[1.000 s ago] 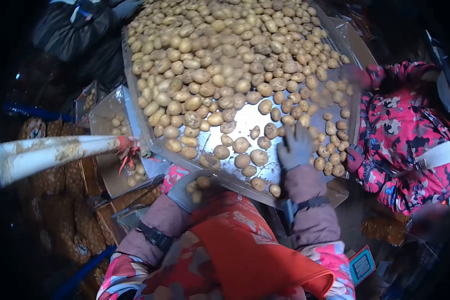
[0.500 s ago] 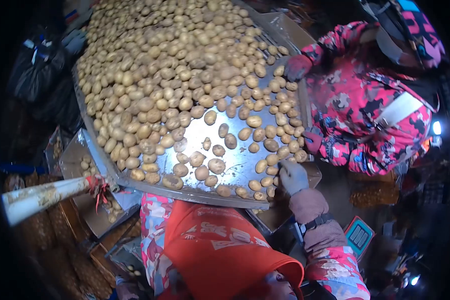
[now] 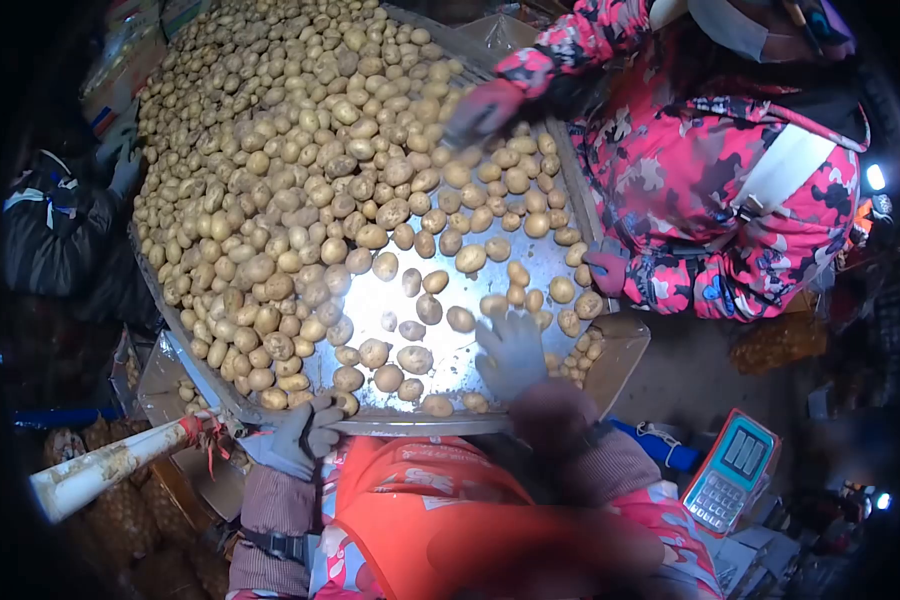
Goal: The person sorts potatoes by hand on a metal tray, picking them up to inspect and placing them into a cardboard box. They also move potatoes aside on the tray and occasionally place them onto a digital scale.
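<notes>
Many potatoes (image 3: 270, 180) lie heaped across a metal table (image 3: 370, 420), thinning out near its front. My right hand (image 3: 511, 352), in a grey glove, rests over the front right part with its fingers spread beside a few potatoes. At the front left rim is my left hand (image 3: 305, 435), also gloved, its fingers loosely bent near a potato; whether it grips anything is unclear. An open box (image 3: 620, 360) with potatoes stands below the right corner.
A co-worker in a pink patterned jacket (image 3: 650, 180) reaches over the right side. Another person's dark sleeve (image 3: 70, 235) shows at the left. A white pole (image 3: 120, 465) juts out at the lower left. A calculator (image 3: 732, 470) is at the lower right.
My right hand has moved left from the right corner onto the table. My left hand has come into view at the front rim. The co-worker's upper hand has reached inward over the potatoes.
</notes>
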`<state>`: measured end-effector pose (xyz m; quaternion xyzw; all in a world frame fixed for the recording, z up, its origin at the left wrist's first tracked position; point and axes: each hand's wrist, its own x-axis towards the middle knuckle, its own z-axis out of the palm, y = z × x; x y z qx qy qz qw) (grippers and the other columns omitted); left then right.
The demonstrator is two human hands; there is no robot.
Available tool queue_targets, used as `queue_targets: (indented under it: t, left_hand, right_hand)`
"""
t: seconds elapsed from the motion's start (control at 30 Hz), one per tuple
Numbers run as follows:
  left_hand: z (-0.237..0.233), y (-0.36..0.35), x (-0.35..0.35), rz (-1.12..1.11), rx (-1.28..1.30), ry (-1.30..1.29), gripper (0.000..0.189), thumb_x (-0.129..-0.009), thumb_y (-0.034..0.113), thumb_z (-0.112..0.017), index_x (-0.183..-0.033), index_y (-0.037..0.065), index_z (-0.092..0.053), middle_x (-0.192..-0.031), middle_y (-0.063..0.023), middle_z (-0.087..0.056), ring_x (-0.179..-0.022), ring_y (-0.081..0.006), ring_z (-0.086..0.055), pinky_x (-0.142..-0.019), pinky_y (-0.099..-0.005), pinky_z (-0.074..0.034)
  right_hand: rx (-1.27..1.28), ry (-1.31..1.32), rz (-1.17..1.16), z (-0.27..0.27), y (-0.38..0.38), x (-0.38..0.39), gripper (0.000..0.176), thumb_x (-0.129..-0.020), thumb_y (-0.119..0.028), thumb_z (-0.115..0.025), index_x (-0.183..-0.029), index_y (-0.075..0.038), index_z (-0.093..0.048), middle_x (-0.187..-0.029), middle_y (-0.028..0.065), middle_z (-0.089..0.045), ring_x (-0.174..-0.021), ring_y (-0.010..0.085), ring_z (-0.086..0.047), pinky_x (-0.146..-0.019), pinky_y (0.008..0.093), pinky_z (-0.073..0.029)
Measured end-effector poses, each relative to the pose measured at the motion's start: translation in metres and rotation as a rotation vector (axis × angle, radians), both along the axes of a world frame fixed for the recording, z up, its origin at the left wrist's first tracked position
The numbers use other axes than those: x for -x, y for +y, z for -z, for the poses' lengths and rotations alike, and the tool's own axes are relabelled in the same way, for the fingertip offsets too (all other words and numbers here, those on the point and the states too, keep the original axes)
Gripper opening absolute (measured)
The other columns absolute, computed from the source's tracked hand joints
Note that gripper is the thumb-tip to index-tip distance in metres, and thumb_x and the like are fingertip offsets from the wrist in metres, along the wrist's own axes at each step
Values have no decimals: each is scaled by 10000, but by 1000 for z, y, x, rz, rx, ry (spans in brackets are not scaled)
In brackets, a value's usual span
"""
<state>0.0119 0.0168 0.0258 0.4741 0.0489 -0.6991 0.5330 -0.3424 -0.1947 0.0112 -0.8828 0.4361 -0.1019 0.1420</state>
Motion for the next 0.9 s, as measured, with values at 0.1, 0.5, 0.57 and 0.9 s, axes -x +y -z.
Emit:
queue_targets:
  t: [0.1,0.5,0.57,0.9]
  left_hand:
    - [43,-13,-2,-53,35,123,448,-1043,360,-490,-1355,39,-521,-1027,-138,-690,-700,-184,-600,-544,-258,-467]
    - [38,-26,0,-70,-26,298,340,-1049,385,-456,-1143,68,-535,-721,39,-344,-580,-110,-333,-486,-251,-299]
    - [27,-30,0,-61,-127,132,334,-1044,378,-463,-1157,72,-537,-729,31,-380,-590,-109,-365,-492,-252,-308]
    - [40,-25,-2,-90,-136,29,490,-1054,389,-437,-1340,2,-529,-914,-109,-653,-715,-242,-610,-576,-352,-490]
  right_hand:
    - [-721,165,278,-80,-31,-4,424,-838,-247,-632,-1248,-140,-638,-1292,165,-584,-1232,388,-523,-1008,497,-420]
    - [256,87,230,27,-91,-86,479,-840,-473,-623,-1244,-219,-664,-1368,104,-525,-1337,435,-369,-1034,655,-312]
    - [235,-207,68,15,-24,-96,451,-831,-409,-657,-1238,-217,-669,-1350,120,-525,-1315,457,-397,-1037,631,-325]
    - [-300,-179,175,6,38,41,357,-786,-132,-650,-1133,-48,-639,-1075,193,-590,-997,357,-571,-880,490,-454]
